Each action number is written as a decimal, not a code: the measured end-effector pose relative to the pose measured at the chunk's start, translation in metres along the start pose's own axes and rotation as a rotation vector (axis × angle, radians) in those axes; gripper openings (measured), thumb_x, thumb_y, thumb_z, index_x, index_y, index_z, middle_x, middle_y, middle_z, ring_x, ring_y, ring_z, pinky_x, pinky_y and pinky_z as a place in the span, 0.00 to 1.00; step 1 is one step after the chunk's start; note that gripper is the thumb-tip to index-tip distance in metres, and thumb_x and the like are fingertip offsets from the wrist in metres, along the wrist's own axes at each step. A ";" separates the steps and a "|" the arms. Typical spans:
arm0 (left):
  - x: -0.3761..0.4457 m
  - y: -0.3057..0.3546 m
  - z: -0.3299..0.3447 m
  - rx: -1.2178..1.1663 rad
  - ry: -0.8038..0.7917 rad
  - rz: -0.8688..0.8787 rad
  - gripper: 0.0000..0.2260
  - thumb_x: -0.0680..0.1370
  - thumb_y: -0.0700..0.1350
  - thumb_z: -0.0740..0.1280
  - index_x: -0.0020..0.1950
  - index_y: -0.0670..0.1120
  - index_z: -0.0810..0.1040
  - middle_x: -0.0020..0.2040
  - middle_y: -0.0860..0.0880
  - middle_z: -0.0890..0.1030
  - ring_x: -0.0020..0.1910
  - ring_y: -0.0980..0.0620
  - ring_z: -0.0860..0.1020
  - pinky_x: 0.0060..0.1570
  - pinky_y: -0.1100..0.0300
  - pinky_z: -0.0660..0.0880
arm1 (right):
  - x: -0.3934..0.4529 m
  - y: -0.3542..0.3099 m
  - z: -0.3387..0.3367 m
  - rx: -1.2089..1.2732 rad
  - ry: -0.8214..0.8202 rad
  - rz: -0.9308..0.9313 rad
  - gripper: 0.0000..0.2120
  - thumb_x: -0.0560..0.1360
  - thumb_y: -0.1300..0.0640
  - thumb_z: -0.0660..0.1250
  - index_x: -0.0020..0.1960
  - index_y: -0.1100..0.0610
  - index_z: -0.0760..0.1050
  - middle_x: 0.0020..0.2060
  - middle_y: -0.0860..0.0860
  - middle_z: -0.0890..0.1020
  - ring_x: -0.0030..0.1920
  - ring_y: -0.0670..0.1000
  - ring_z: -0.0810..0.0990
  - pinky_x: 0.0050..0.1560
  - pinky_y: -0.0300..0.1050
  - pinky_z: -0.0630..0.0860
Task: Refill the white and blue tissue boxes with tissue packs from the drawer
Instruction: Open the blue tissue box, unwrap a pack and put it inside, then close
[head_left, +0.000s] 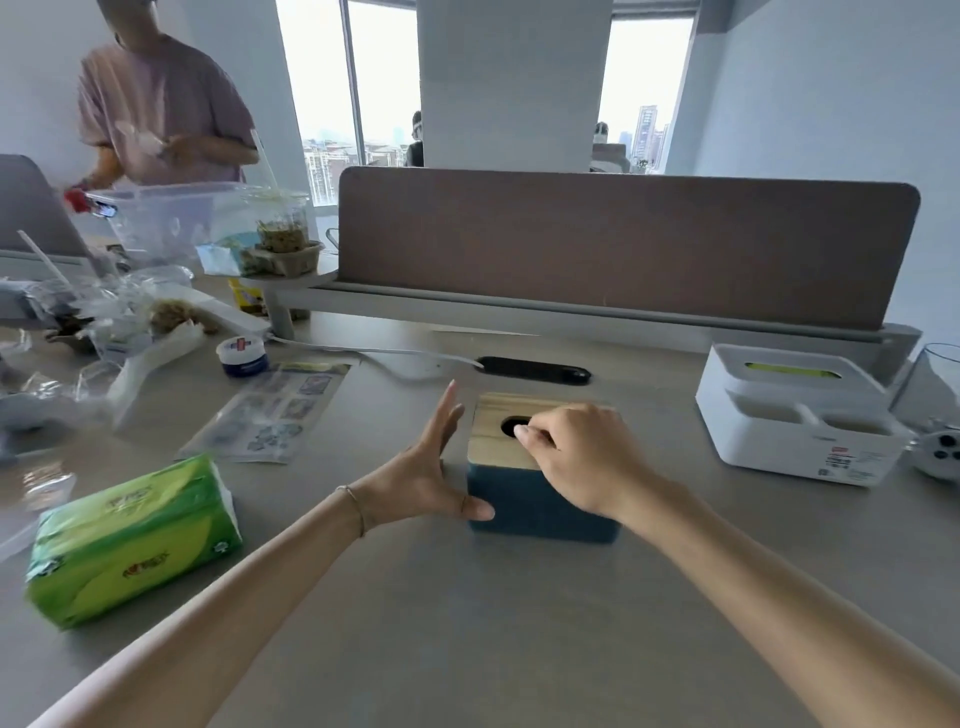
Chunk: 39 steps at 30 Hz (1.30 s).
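Observation:
The blue tissue box (524, 512) stands on the desk in front of me, with a wooden lid (493, 441) and a round hole in it. My left hand (423, 467) is spread flat against the box's left side, thumb on the front face. My right hand (576, 457) rests on the lid, fingertips pinched at the hole's edge. A green tissue pack (130, 540) lies on the desk at the left. The white tissue box (795, 415) sits at the right, green showing in its top slot.
A brown divider panel (623, 249) runs across the back of the desk. Food containers, plastic bags and a small round tub (243, 356) crowd the left. A leaflet (275, 410) lies flat. A person in a pink shirt (161, 109) stands at the far left. A glass (935, 384) stands at the right edge.

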<state>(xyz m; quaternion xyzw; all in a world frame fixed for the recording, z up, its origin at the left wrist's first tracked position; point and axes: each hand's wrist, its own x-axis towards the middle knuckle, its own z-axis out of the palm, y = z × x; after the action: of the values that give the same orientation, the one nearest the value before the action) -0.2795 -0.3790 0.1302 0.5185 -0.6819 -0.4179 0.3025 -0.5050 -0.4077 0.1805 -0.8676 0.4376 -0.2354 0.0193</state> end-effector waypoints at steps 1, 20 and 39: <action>0.004 0.000 0.003 -0.019 -0.034 -0.014 0.65 0.68 0.39 0.82 0.79 0.65 0.32 0.83 0.57 0.41 0.78 0.64 0.46 0.73 0.60 0.54 | 0.006 -0.004 0.001 -0.014 -0.049 0.028 0.26 0.82 0.43 0.55 0.29 0.53 0.68 0.25 0.48 0.73 0.28 0.48 0.72 0.35 0.48 0.69; 0.030 -0.012 0.014 -0.052 0.048 0.096 0.55 0.62 0.48 0.83 0.81 0.54 0.54 0.72 0.55 0.73 0.72 0.55 0.71 0.75 0.50 0.67 | 0.010 -0.013 0.018 -0.223 0.088 -0.005 0.28 0.84 0.46 0.50 0.27 0.54 0.67 0.22 0.47 0.71 0.24 0.51 0.73 0.30 0.46 0.65; -0.004 0.124 0.057 0.454 0.108 0.460 0.51 0.63 0.65 0.80 0.78 0.63 0.54 0.77 0.64 0.63 0.74 0.63 0.63 0.74 0.57 0.63 | -0.085 0.039 -0.058 -0.112 0.151 0.066 0.22 0.80 0.49 0.59 0.29 0.52 0.68 0.23 0.47 0.71 0.27 0.49 0.71 0.31 0.48 0.70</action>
<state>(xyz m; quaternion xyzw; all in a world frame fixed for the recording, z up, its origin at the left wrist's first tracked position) -0.3832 -0.3465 0.2134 0.4267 -0.8398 -0.1478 0.3013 -0.6020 -0.3563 0.1897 -0.8322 0.4788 -0.2743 -0.0544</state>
